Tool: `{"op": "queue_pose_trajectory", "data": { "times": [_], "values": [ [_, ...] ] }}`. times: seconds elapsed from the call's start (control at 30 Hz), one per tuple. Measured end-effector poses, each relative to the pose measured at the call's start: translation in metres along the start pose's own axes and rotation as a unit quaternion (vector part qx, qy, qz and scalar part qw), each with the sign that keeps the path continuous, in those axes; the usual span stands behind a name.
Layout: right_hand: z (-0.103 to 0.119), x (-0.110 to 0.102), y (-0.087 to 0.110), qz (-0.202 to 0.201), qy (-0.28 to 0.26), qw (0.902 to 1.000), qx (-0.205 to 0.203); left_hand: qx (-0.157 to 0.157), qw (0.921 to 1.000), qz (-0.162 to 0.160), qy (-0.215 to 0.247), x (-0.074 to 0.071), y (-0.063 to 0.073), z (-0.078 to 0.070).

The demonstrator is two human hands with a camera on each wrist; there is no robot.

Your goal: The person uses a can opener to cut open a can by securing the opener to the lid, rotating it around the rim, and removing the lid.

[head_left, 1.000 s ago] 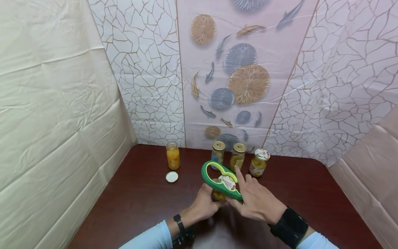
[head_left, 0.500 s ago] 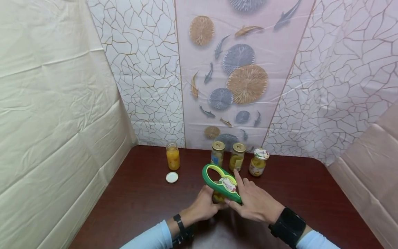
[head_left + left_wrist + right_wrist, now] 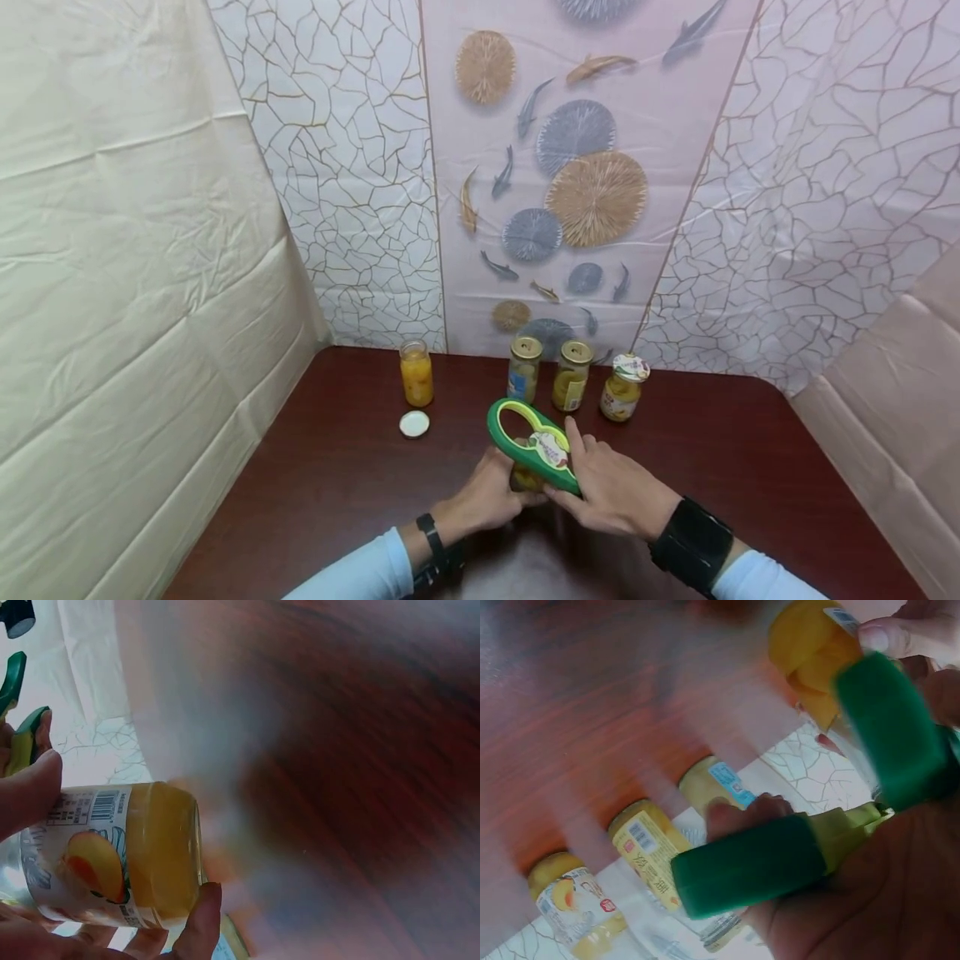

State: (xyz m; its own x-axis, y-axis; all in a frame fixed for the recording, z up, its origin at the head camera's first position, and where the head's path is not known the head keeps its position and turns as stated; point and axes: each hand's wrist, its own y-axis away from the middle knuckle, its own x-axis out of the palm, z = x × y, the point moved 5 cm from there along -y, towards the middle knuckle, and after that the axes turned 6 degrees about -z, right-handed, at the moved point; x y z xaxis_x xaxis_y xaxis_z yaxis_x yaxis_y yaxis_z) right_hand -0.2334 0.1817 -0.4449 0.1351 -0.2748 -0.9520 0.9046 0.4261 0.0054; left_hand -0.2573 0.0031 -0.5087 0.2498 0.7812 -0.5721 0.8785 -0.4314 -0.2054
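Right hand (image 3: 618, 493) dipped, gripping green plastic opener (image 3: 531, 457); left hand (image 3: 489, 495) holds lidded glass jar (image 3: 161, 855). Centre-left, I see orange jar (image 3: 417, 379) uncapped.

From above, the head camera looks forward and down across the surface (image 3: 322, 475); the wrist cameras, tipped sideways close by the hands (image 3: 487, 493) (image 3: 618, 492), both catch the held jar (image 3: 112, 855) and green opener (image 3: 750, 866)

We face a dark-red bench (image 3: 337, 483). Behind the bench we see fish-printed cloth (image 3: 498, 179); left of the bench, cream fabric (image 3: 142, 275).
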Motion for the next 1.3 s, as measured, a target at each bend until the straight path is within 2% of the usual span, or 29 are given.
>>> {"op": "queue_pose_trajectory", "data": {
  "times": [0.13,0.27,0.4,0.57,0.67,0.77,0.87,0.97,1.03,1.13,1.3],
  "values": [
    [-0.003,0.006,0.0,0.004,0.013,0.9999,-0.008,0.004,0.9999,0.009,-0.011,0.0,0.0,0.0],
    [-0.002,0.009,0.0,-0.017,0.046,0.9985,-0.024,0.014,0.9996,0.016,-0.019,-0.002,-0.001,0.002],
    [-0.003,0.01,0.0,-0.032,0.064,0.9971,-0.023,0.014,0.999,0.026,-0.033,-0.004,-0.003,0.003],
    [-0.004,0.013,-0.002,-0.033,0.065,0.9969,-0.03,0.022,0.9974,0.055,-0.042,-0.006,-0.002,0.005],
    [-0.005,0.01,-0.003,-0.044,0.082,0.9939,-0.059,0.037,0.9955,0.087,-0.004,-0.009,-0.003,0.006],
    [-0.006,0.002,-0.005,-0.053,0.095,0.9888,-0.102,0.047,0.9888,0.132,0.053,-0.011,-0.006,0.008],
    [-0.009,-0.007,-0.008,-0.052,0.097,0.9852,-0.131,0.039,0.978,0.179,0.1,-0.011,-0.01,0.01],
    [-0.011,-0.013,-0.01,-0.051,0.099,0.9831,-0.145,0.026,0.9706,0.21,0.115,-0.01,-0.014,0.013],
    [-0.012,-0.015,-0.01,-0.053,0.1,0.9822,-0.149,0.017,0.9678,0.22,0.12,-0.01,-0.016,0.014],
    [-0.013,-0.017,-0.009,-0.06,0.103,0.981,-0.153,0.015,0.9676,0.224,0.116,-0.01,-0.017,0.013],
    [-0.014,-0.017,-0.006,-0.075,0.097,0.9819,-0.144,0.023,0.9692,0.215,0.117,-0.009,-0.017,0.011]
  ]
}}
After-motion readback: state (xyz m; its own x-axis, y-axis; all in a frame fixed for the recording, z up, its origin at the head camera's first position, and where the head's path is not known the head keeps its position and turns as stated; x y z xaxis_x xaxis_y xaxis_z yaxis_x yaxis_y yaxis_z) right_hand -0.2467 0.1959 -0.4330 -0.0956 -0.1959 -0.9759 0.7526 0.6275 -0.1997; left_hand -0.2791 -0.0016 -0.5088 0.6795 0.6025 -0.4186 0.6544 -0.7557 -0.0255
